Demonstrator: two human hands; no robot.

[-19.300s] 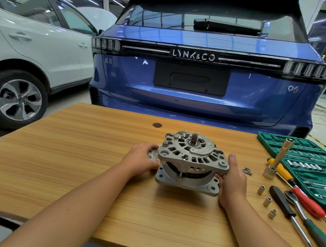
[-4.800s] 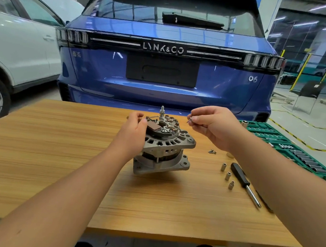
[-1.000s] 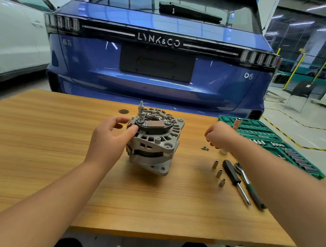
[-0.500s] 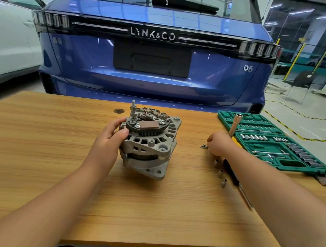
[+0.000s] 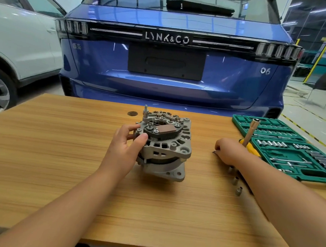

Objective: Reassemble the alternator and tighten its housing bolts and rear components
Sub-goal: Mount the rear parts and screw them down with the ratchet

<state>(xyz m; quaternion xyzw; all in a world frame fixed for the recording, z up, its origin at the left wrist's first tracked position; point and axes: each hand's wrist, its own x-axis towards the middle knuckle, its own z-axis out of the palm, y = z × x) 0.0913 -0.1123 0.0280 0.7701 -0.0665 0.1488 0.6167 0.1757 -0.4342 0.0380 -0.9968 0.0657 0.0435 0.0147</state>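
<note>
— Sitting near the middle of the light wooden table (image 5: 40, 153), is that the grey cast-metal alternator (image 5: 166, 148)?

— Yes, tilted, its rear face up and turned toward the camera, with a dark plate and a brown rectangular block on top and a threaded stud standing at its far left edge.

— Which hand has it?

— The left hand (image 5: 125, 145) grips its left side, thumb pressed on the near rim and fingers curled round the far edge.

— And the right hand (image 5: 228, 152)?

— It is down on the table well to the right of the alternator, fingers curled over a few small dark screws (image 5: 214, 152). Whether it pinches one I cannot tell; the fingertips are hidden.

— What lies around it?

— Three small silver sockets (image 5: 235, 180) stand in a row beside the forearm. A silver extension bar with a yellow handle (image 5: 251, 135) leans up just behind the hand. Right of that, an open green plastic tool case (image 5: 291, 151) full of sockets and bits.

— Behind the table?

— The rear of a blue car (image 5: 172, 66), a white car (image 5: 19, 45) to its left, and a small dark disc (image 5: 132, 113) on the table's far side.
</note>
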